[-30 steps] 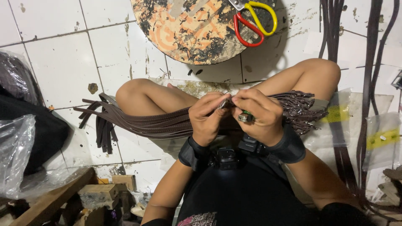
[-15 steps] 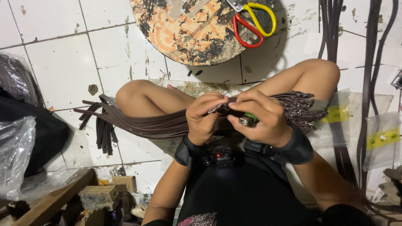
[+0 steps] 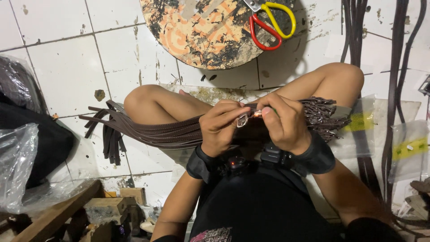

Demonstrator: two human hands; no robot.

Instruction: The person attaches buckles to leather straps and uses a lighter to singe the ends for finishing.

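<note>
A thick bundle of dark brown leather straps (image 3: 148,132) lies across my lap, its loose ends hanging off to the left and its metal buckles (image 3: 320,114) bunched at the right. My left hand (image 3: 221,127) pinches one strap at its small metal buckle (image 3: 244,119). My right hand (image 3: 284,125) grips the same strap end just right of that buckle, fingertips touching a small shiny piece. Both hands meet over the middle of the bundle, above my crossed legs.
A round stained wooden board (image 3: 206,31) lies on the white tiled floor ahead, with red-and-yellow-handled scissors (image 3: 268,20) on it. More dark straps (image 3: 394,80) hang at the right. Plastic bags (image 3: 18,166) and a black bag sit left; wood pieces (image 3: 107,206) lie lower left.
Both hands have shifted slightly on the strap; the small metal buckle now shows between my fingertips, and the green object earlier seen in my right hand is out of sight.
</note>
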